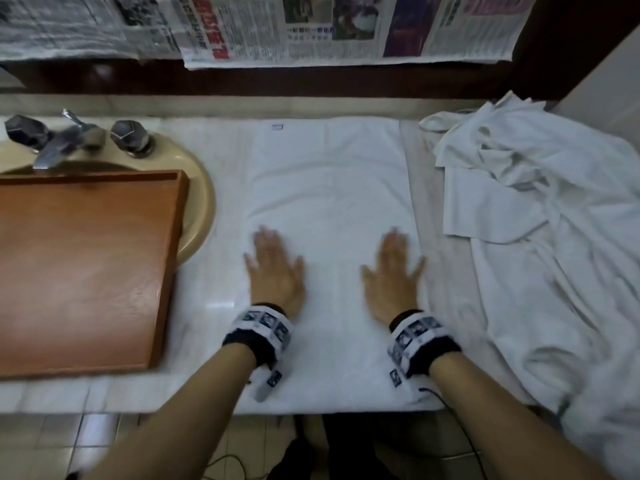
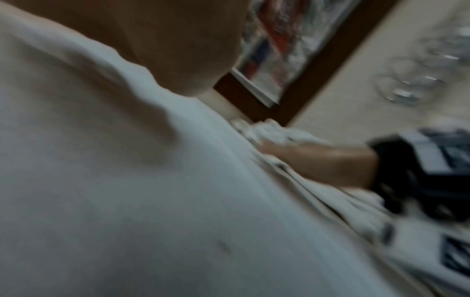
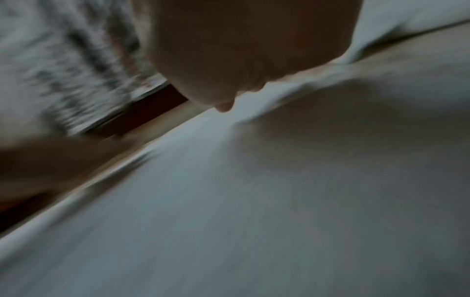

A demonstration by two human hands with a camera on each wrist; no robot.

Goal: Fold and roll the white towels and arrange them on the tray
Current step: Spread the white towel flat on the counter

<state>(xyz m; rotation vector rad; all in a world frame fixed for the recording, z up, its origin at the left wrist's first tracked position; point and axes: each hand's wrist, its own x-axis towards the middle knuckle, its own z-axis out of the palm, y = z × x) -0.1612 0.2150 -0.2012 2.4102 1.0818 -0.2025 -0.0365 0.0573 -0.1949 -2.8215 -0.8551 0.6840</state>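
A white towel lies folded into a long strip on the counter, running from the front edge to the back wall. Both my hands press flat on its near half, fingers spread: the left hand by its left edge, the right hand by its right edge. A heap of loose white towels covers the counter at the right. The wooden tray lies at the left with nothing in it. Both wrist views are blurred; the left one shows towel cloth and my right hand.
The tray rests over a beige sink with a chrome tap and two knobs behind it. Newspaper hangs along the back wall. A dark cable hangs below the counter's front edge. Tiled floor shows underneath.
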